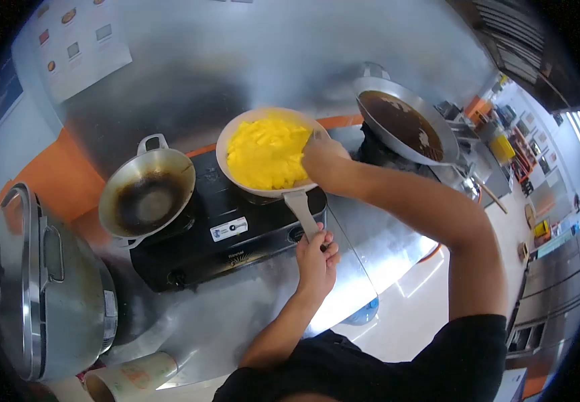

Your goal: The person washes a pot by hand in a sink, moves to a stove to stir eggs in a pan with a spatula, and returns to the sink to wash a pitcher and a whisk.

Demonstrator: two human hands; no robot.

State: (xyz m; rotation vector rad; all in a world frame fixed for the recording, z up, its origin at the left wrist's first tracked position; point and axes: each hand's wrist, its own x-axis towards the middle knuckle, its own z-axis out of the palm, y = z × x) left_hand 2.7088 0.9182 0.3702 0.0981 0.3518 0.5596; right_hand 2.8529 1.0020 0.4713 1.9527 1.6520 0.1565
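My left hand [315, 262] is wrapped round the pale handle of a frying pan [221, 153]. The pan rests on the right burner of a black two-burner gas stove [240, 236]. Bright yellow egg [263, 151], soft and lumpy, covers most of the pan's inside. Over the pan's right rim, my right hand [325, 162] is closed. A small greyish part of something shows at its upper edge, but the rest is hidden by the fingers, so I cannot make out what it is.
A browned two-handled wok [152, 194] sits on the left burner. At the right stands a larger wok [404, 120] of dark brown liquid. A big metal cooker [69, 288] is at the left, near a paper roll [132, 376]. A steel wall [270, 53] rises behind.
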